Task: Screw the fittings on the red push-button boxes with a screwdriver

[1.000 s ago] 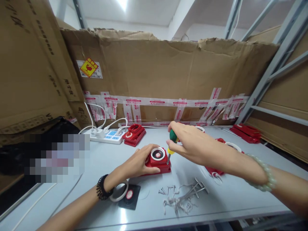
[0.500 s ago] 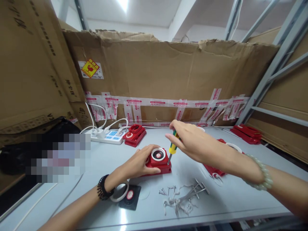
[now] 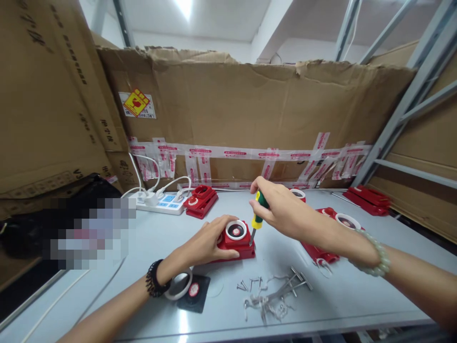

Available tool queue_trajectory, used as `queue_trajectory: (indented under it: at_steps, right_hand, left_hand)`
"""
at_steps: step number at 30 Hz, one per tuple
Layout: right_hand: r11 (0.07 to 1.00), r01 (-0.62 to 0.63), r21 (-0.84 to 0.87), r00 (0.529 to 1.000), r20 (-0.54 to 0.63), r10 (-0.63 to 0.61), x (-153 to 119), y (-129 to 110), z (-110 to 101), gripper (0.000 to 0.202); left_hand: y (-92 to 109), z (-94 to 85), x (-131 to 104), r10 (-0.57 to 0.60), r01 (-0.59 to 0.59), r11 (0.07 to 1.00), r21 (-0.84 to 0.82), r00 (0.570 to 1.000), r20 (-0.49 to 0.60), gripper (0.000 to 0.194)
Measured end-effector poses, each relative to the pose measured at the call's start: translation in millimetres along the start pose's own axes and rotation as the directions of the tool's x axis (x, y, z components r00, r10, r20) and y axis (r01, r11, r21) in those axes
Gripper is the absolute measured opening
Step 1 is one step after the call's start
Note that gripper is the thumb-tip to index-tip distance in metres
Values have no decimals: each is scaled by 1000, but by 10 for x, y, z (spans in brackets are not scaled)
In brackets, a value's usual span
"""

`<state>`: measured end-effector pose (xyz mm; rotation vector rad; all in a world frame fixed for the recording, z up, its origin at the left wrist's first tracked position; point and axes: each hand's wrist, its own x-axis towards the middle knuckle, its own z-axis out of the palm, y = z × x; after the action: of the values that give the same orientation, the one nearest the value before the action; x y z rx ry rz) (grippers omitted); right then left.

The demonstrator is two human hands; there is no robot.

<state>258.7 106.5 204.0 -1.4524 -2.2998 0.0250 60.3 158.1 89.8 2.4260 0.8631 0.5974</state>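
Note:
A red housing (image 3: pixel 240 251) with a white ring and a dark round centre lies on the table, and my left hand (image 3: pixel 207 240) grips its left side, thumb along the front. My right hand (image 3: pixel 276 205) is wrapped round the green and yellow handle of a screwdriver (image 3: pixel 257 220). The screwdriver leans slightly, its tip at the housing's right front corner. Near my left wrist lie a loose white ring (image 3: pixel 177 296) and a dark square sheet (image 3: pixel 200 297) with a red and white label.
Several screws (image 3: pixel 250 284) and metal rods with white cord (image 3: pixel 285 293) lie in front. A white power strip (image 3: pixel 167 206) and a red housing (image 3: pixel 202 202) stand behind left. More red parts (image 3: pixel 367 199) are at right. Cardboard (image 3: pixel 243 109) walls the back.
My right hand has turned slightly on the screwdriver, showing more of its handle. The tip stays at the same corner. My left hand holds the housing as before; the view has shifted a little.

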Motion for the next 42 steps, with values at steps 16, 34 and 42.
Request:
queue_trajectory:
  at_steps: [16, 34, 42]
  right_hand:
    - [999, 32, -15, 999, -34, -33, -1, 38, 90, 13]
    - [994, 5, 109, 996, -91, 5, -109, -6, -113, 7]
    - [996, -5, 91, 997, -76, 11, -75, 37, -29, 7]
  left_hand:
    - [-22, 14, -3, 4, -4, 1000, -18, 1000, -7, 63]
    - [-3, 7, -3, -10, 10, 999, -33, 1000, -9, 64]
    - [-6, 6, 2, 5, -6, 1000, -19, 1000, -7, 63]
